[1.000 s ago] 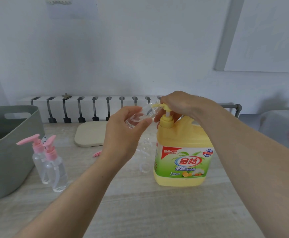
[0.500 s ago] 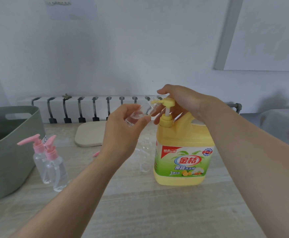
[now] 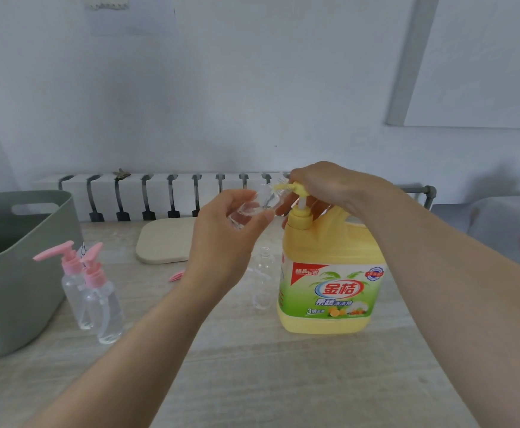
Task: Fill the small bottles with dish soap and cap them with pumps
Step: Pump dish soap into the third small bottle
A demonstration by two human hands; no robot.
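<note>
At the far left a grey basket stood on the table. Just beside it, 2 capped bottles with pink pumps stood close together, both looking filled with clear liquid. Behind them lay a beige board, and near its front edge a small pink part lay on the table. The left hand held a small clear bottle tilted in the air, its grip closed around the body, the mouth at the nozzle of the yellow pump. Below, 1 uncapped bottle stood just beside the dish soap jug. The right hand lay on the pump head, its grip curled over it.
</note>
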